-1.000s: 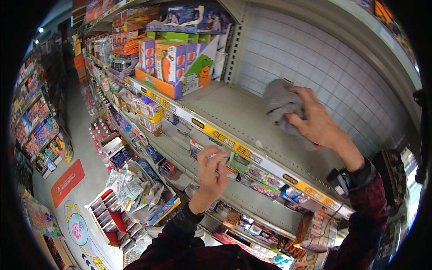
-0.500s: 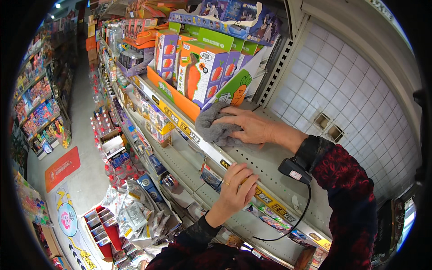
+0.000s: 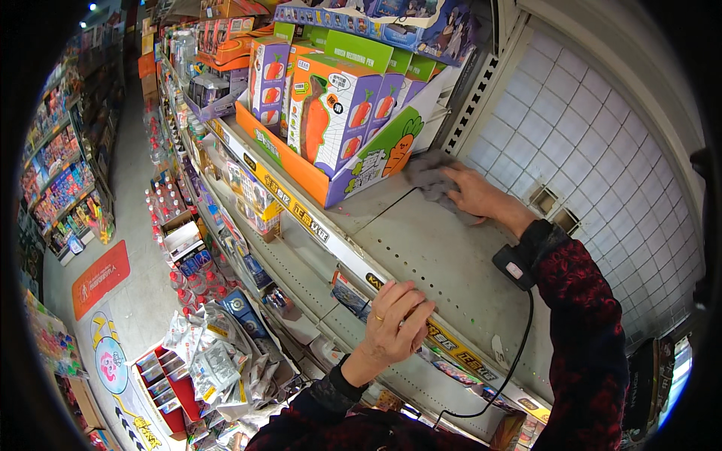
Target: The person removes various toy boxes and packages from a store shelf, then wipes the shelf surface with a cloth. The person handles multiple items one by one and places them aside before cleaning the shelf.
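My right hand [image 3: 481, 197] presses a crumpled grey cloth [image 3: 432, 177] onto the metal shelf [image 3: 410, 237], far back where it meets the white grid wall. Its fingers are bent into the cloth, and the fingertips are partly hidden in its folds. My left hand [image 3: 392, 325], wearing a ring, is curled over the shelf's front edge [image 3: 365, 273]. To the left of the cloth, a display carton [image 3: 368, 169] holds several boxes with carrot pictures. A small black device [image 3: 515, 264] with a cable hangs at my right wrist.
Below are lower shelves with packaged goods. Silver packets [image 3: 214, 361] lie heaped beside a red divided box [image 3: 162, 387] at lower left. Bottles with red caps [image 3: 199, 284] stand along the aisle floor [image 3: 124, 195]. A blue box [image 3: 376, 26] sits beyond the carrot carton.
My right hand has slid the cloth from the front edge beside the carton back toward the grid wall, baring the shelf surface. The left hand stays at the front edge.
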Available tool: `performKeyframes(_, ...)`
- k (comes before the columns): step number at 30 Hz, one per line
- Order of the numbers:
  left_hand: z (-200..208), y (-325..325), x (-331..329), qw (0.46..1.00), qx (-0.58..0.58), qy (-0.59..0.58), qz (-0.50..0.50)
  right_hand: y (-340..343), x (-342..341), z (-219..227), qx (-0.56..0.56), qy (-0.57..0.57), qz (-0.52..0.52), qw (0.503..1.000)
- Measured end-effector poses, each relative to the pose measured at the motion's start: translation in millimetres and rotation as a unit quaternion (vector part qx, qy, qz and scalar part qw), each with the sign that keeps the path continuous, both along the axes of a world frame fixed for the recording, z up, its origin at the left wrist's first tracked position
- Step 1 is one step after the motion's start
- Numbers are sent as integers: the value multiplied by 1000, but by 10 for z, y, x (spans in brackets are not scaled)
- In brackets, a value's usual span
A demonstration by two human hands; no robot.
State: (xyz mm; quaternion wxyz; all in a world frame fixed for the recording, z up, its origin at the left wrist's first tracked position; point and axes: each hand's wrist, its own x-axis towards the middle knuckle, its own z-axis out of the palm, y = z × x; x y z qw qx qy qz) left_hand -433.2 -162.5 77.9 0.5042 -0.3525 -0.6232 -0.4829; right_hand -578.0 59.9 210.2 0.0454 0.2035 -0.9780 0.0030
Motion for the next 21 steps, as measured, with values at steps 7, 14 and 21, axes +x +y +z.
performKeyframes(7, -14, 47, -10, 999, 26, -2, -18, 98, 492, 368, 136, -47, -108, 984)
performKeyframes(14, -84, 82, -33, 998, 56, 3, -25, -1172, 484, 241, 5, -68, 72, 995)
performKeyframes(21, -126, 121, -27, 997, 71, -14, 31, -1028, 1038, 187, -57, -95, 81, 991)
